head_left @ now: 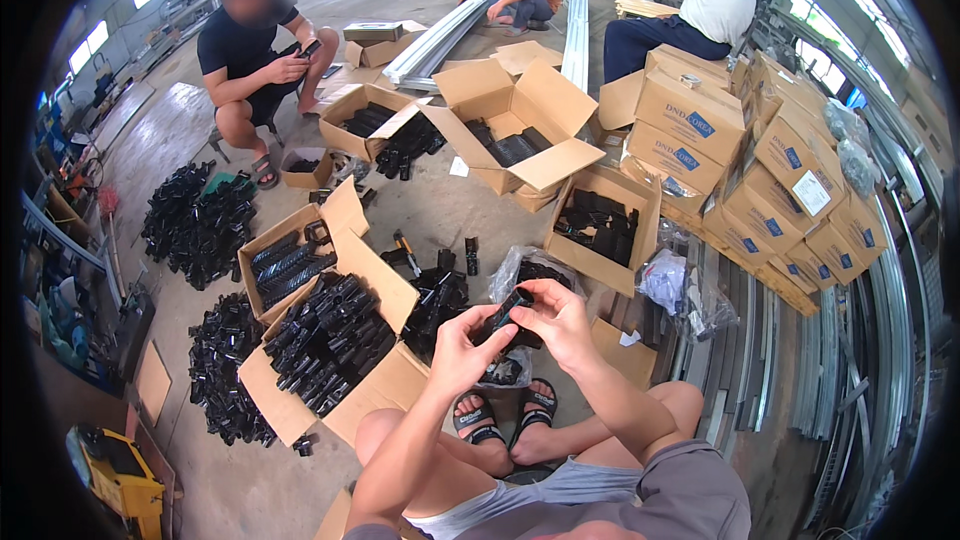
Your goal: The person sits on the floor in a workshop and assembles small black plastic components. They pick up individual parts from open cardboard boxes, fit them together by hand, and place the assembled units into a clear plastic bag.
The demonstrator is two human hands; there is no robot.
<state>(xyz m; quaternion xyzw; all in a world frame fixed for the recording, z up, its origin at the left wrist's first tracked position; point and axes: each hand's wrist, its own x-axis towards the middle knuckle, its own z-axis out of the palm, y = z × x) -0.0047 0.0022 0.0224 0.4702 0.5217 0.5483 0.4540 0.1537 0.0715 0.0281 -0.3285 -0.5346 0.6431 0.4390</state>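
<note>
Hands [510, 325] clamp one black part [503, 312] together above concrete floor [440, 210] among cardboard boxes [330, 340].

I see my left hand [462, 348] and right hand [562, 320] pinching a black part [503, 312] of slightly glossy plastic; beside it, the open box [385, 380] is matt brown corrugated cardboard, the floor [440, 205] beyond it dull, rough grey concrete

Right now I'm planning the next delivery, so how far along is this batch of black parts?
Done: an open box at the left is full of black parts, with piles on the floor. In hand: left hand and right hand hold one part. Left: a clear bag with more parts and stacked shut cartons.
</note>
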